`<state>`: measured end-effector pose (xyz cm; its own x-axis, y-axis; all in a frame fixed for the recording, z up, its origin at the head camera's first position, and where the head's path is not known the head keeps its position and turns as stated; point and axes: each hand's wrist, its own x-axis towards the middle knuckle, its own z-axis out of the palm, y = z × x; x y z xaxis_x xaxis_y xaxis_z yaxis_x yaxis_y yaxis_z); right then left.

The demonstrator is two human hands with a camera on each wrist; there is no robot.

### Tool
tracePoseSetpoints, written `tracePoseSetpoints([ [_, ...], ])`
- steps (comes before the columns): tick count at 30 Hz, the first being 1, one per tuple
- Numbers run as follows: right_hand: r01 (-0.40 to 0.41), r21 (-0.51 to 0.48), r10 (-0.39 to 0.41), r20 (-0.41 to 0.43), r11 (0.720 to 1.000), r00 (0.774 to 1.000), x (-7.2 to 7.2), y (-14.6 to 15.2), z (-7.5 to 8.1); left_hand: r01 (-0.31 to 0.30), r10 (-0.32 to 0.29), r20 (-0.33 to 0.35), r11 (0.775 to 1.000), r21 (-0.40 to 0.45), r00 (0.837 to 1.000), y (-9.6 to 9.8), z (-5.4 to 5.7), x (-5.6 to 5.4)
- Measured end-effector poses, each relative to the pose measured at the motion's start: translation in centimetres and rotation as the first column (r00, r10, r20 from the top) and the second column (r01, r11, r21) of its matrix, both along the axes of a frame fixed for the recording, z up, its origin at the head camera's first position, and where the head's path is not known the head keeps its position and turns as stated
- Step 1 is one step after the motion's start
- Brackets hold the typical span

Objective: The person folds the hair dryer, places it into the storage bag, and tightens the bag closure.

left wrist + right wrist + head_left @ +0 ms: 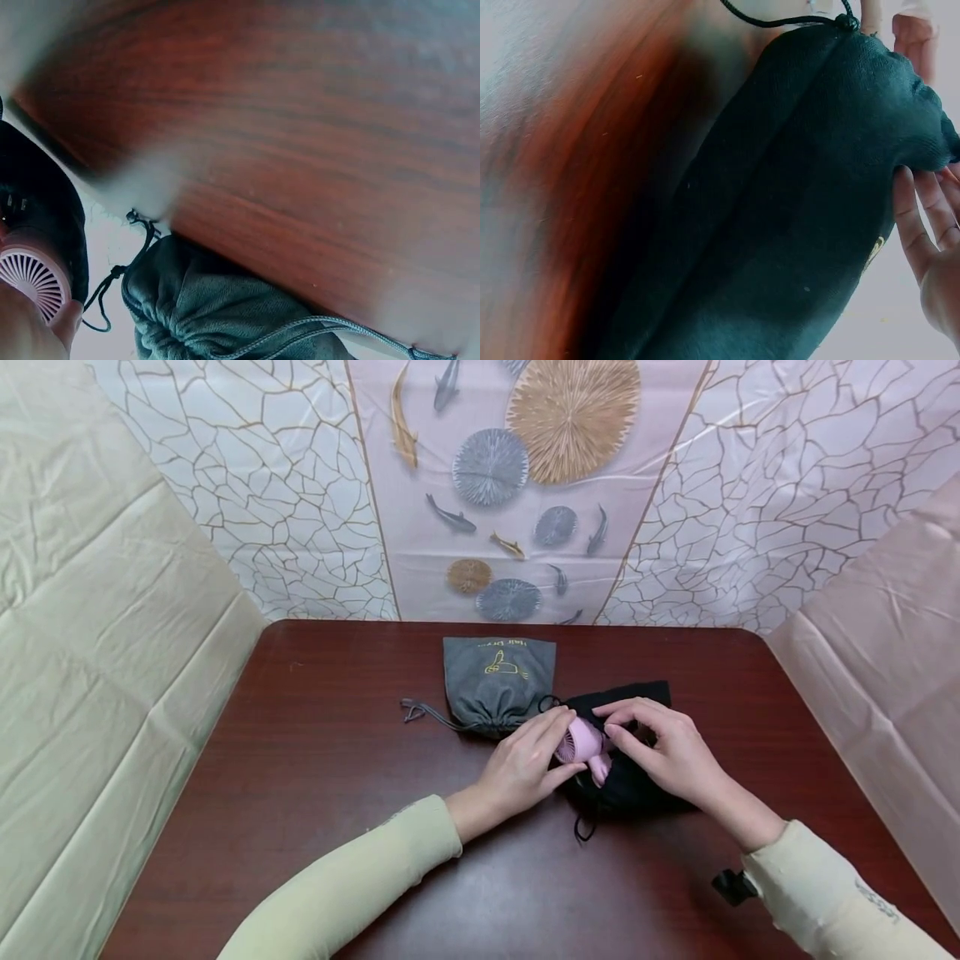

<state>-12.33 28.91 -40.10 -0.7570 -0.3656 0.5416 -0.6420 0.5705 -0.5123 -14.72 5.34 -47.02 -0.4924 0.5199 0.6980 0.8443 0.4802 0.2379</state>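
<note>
A pink hair dryer (584, 742) with a round slotted grille pokes out of the mouth of a black drawstring bag (630, 797) on the table. My left hand (525, 756) grips its grille end, thumb below and fingers over the top. The grille of the hair dryer (37, 279) also shows in the left wrist view. My right hand (667, 747) pinches the bag's cloth beside the hair dryer, thumb and forefinger close together. In the right wrist view, fingers (911, 217) touch the side of the black bag (780, 202). Its cloth hides the rest of the hair dryer.
A grey drawstring bag (498, 681) with gold lettering lies just behind my left hand, its cord (431, 712) trailing left. Both bags lie on a dark red-brown wooden table (337, 760). Patterned cloth (300, 485) hangs at the back, with plain cloth at both sides.
</note>
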Motion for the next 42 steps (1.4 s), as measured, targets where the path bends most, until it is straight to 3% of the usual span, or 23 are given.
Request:
tracePoseSetpoints([
  [6,-0.010,0.053,0.008,0.022,0.999,1.000,0.0,0.2,-1.2,-0.001,0.004,0.056,0.998,-0.056,0.998,0.4,-0.5,0.2],
  [11,-0.009,0.077,0.005,0.051,0.997,0.999,0.0,0.3,-1.7,-0.034,0.048,0.101,0.991,-0.128,0.994,0.6,-0.4,0.4],
  [18,-0.015,0.097,0.006,0.093,0.995,0.996,0.1,0.4,-2.1,-0.076,0.113,0.154,0.971,-0.227,0.982,0.3,-0.3,0.3],
  [23,-0.016,0.094,0.007,0.095,0.995,0.995,0.0,0.3,-2.0,-0.055,0.122,0.217,0.956,-0.289,0.969,-0.3,0.1,0.1],
  [31,-0.015,0.102,0.005,0.092,0.995,0.996,-0.1,0.3,-1.6,-0.071,0.144,0.263,0.960,-0.269,0.954,-1.4,1.1,0.3],
  [42,-0.028,0.066,0.025,0.052,0.997,0.998,-0.2,0.0,-1.5,-0.104,0.156,0.295,0.977,-0.184,0.943,0.0,0.7,0.9],
])
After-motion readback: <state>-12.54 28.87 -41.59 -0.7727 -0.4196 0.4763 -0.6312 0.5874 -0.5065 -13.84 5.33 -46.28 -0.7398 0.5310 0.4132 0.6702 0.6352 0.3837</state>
